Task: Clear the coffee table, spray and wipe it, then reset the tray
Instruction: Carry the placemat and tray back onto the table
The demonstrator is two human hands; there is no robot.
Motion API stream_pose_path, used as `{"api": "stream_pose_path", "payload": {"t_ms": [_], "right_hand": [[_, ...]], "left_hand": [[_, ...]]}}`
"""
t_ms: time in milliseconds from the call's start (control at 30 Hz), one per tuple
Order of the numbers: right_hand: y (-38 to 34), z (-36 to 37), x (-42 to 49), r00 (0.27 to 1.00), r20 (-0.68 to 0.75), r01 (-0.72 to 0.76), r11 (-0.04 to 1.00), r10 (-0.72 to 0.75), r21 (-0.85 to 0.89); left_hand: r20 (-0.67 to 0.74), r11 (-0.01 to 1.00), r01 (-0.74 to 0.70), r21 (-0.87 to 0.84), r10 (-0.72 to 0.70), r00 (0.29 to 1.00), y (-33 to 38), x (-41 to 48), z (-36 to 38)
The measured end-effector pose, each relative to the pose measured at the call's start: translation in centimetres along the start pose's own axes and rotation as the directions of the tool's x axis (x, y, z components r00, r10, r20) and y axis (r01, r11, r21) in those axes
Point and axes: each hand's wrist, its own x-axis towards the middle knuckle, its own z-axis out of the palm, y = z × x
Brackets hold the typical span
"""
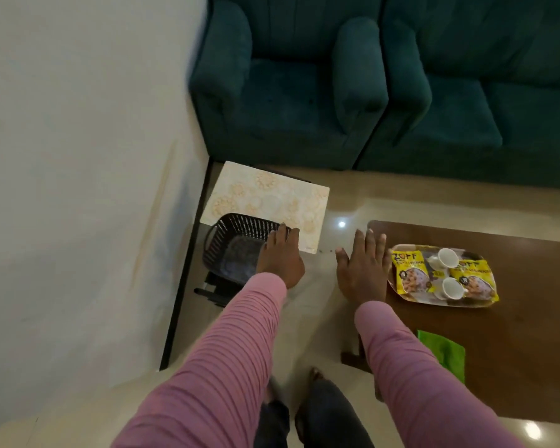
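Black perforated plastic is under my left hand (280, 257): its fingers hook over the right rim of the dark, rounded-rectangular basket (230, 240), which sits at the near corner of a pale cream patterned board (272, 195) by the wall, low down and off to the left. My right hand (361, 270) is open and holds nothing, fingers straight and spread, hovering over the glossy floor (337, 205) just left of the brown wooden counter (514, 334). The oblong patterned tray (440, 303) lies on the left part of that counter, to the right of both hands. Its long axis runs left to right, drifting a little nearer toward the right end, so its short left end faces my right hand. On it are two yellow snack packets (409, 270) and two small white cups (446, 257) lying on their sides. A bright green cloth (446, 350) rests nearer to me, at the counter's left edge. I judge the clearing has not begun, since the tray is fully loaded. My right hand is the nearer one, near the tray's left end, while the basket stays well apart on the other side. Anything lifted would have to cross that gap leftward, or the basket come right.
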Motion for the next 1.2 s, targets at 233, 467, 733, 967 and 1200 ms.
{"api": "stream_pose_path", "payload": {"t_ms": [233, 467, 733, 967, 1200], "right_hand": [[-4.6, 1.8, 3.7, 0.998, 0.059, 0.038, 0.998, -0.036, -0.045], [-6.7, 5.2, 9.8, 0.99, 0.135, 0.06, 0.996, -0.05, -0.072], [-8.2, 9.8, 19.2, 0.962, 0.266, 0.087, 0.991, -0.058, -0.099], [-7.3, 18.1, 26.9, 0.936, 0.349, -0.013, 0.995, 0.047, -0.1], [-4.3, 29.4, 32.7, 0.918, 0.363, -0.164, 0.986, 0.159, -0.018]], "left_hand": [[0.027, 0.996, 0.088, 0.003, -0.088, 0.996, -5.5, 2.3, -2.4], [0.035, 0.988, 0.134, 0.076, -0.137, 0.99, -9.5, 8.2, -3.4], [0.076, 0.961, 0.239, 0.142, -0.251, 0.965, -14.5, 18.2, -4.7], [0.114, 0.942, 0.195, 0.275, -0.233, 0.966, -20.6, 27.6, -1.8], [0.132, 0.933, 0.233, 0.276, -0.277, 0.952, -29.2, 36.2, 5.4]]}}
